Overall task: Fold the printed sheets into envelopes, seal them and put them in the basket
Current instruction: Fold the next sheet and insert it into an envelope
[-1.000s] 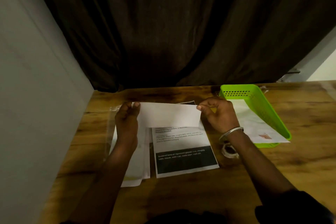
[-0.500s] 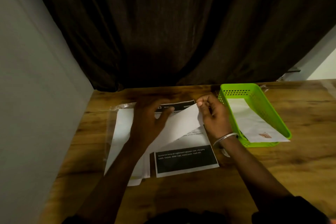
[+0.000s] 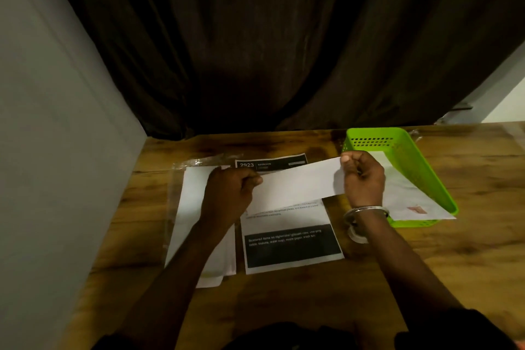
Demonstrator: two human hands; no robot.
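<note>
A folded white sheet point(image 3: 298, 183) hangs tilted above the table, its right end higher. My left hand point(image 3: 231, 196) grips its left end and my right hand point(image 3: 362, 176) pinches its right end. Under it lies a printed sheet point(image 3: 289, 244) with black blocks and white text. To the left of that sheet sits a stack of white envelopes point(image 3: 196, 207) on a clear plastic sleeve. The green basket point(image 3: 420, 167) stands at the right and holds a white envelope point(image 3: 409, 202) with a small red mark.
A roll of clear tape point(image 3: 355, 231) lies under my right wrist. A grey wall borders the wooden table point(image 3: 468, 250) on the left, and a dark curtain hangs behind it.
The folded sheet went from level to tilted. My left hand left its end, moved over the sheet, then took hold of the left end again lower down. My right hand kept its pinch.
</note>
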